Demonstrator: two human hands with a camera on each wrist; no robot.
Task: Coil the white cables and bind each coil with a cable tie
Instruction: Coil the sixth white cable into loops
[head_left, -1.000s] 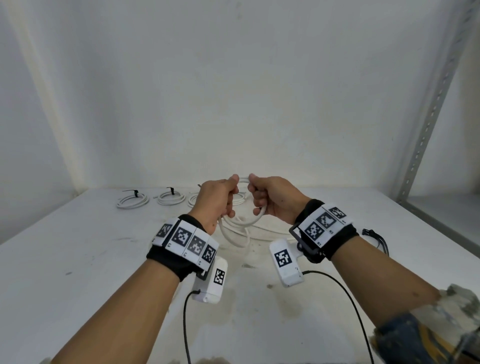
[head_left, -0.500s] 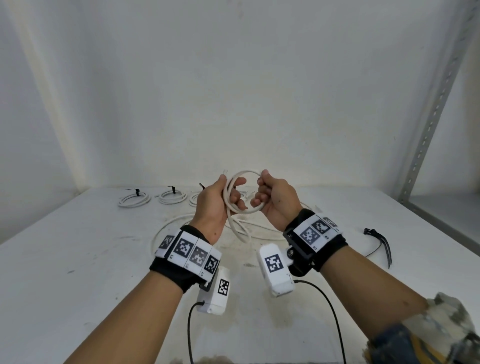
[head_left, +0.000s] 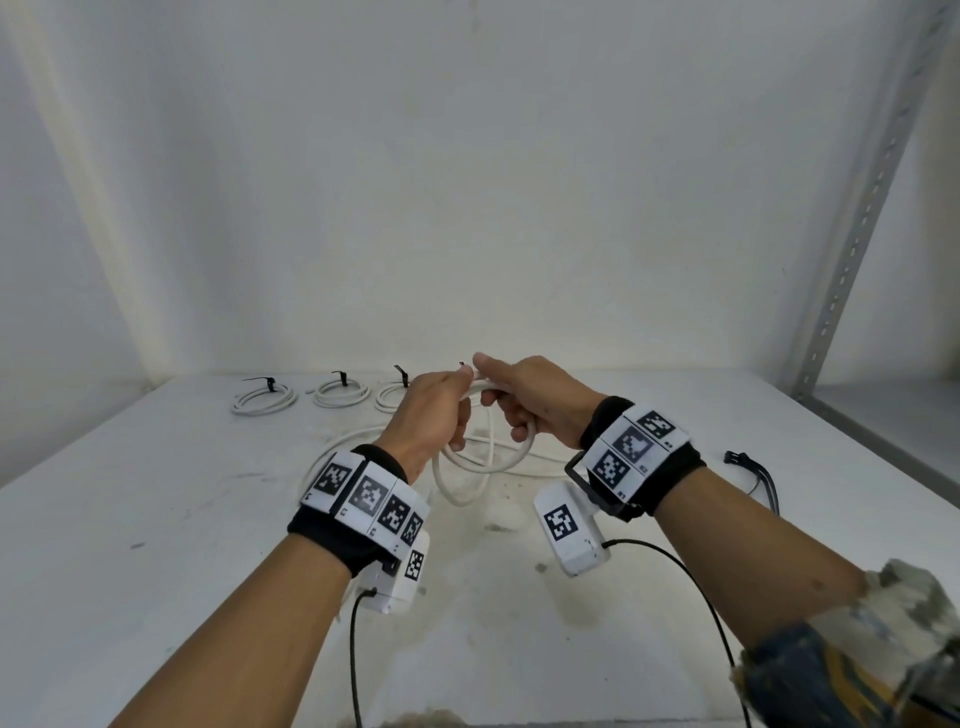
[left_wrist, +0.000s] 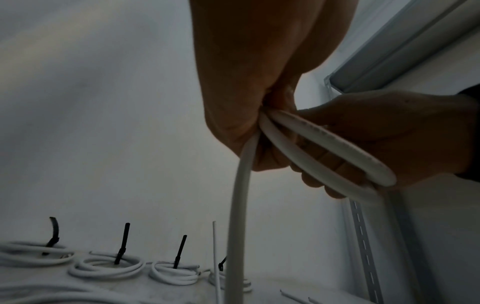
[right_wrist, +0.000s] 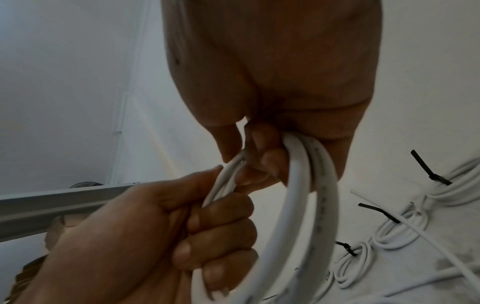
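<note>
Both hands up at the centre of the head view, working one white cable (head_left: 488, 457). The left hand (head_left: 434, 415) has its fingers curled tight around the loops, and the right hand (head_left: 535, 402) grips the same coil from the other side, thumbs almost meeting on top. The loose run trails down onto the bench (head_left: 156, 519). Far back, centre-left, the tied coils (head_left: 265, 399) sit in a row, black cable ties (head_left: 340, 378) sticking up.
</note>
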